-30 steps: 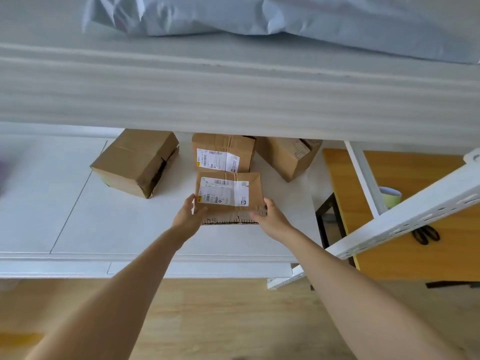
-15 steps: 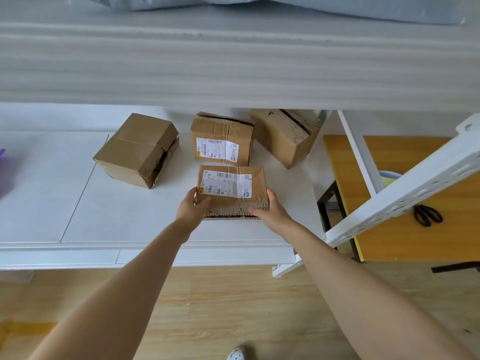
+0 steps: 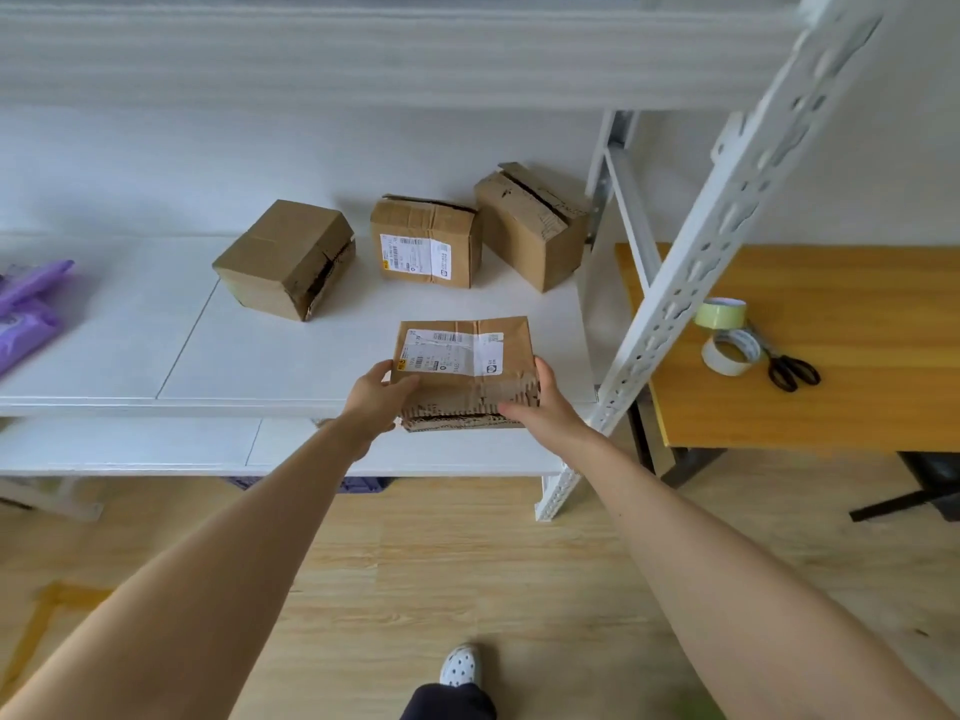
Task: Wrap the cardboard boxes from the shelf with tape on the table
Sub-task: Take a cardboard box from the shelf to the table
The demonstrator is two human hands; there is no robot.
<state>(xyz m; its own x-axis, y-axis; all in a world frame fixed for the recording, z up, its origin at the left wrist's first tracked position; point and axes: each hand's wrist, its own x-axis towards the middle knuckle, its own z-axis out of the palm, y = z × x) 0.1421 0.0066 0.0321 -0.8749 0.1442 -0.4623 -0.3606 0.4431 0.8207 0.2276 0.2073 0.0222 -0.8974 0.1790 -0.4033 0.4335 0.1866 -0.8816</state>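
A flat cardboard box (image 3: 467,374) with a white shipping label and a torn front edge hangs over the front edge of the white shelf (image 3: 270,361). My left hand (image 3: 376,394) grips its left side and my right hand (image 3: 540,407) grips its right front corner. Three more cardboard boxes stand further back on the shelf: one at the left (image 3: 285,257), a labelled one in the middle (image 3: 423,241), an open-topped one at the right (image 3: 530,220). Two tape rolls, a greenish roll (image 3: 719,313) and a clear roll (image 3: 730,351), lie on the wooden table (image 3: 831,407) to the right.
Black scissors (image 3: 789,368) lie beside the tape rolls. A slanted white shelf upright (image 3: 727,220) stands between the shelf and the table. Purple packets (image 3: 26,309) lie at the shelf's left end. An upper shelf board (image 3: 363,54) hangs overhead. A lower shelf (image 3: 156,446) and wooden floor are below.
Both hands have drawn the flat box toward me, from the middle of the shelf to its front edge. The view has tilted down, bringing the table, tape and scissors into sight.
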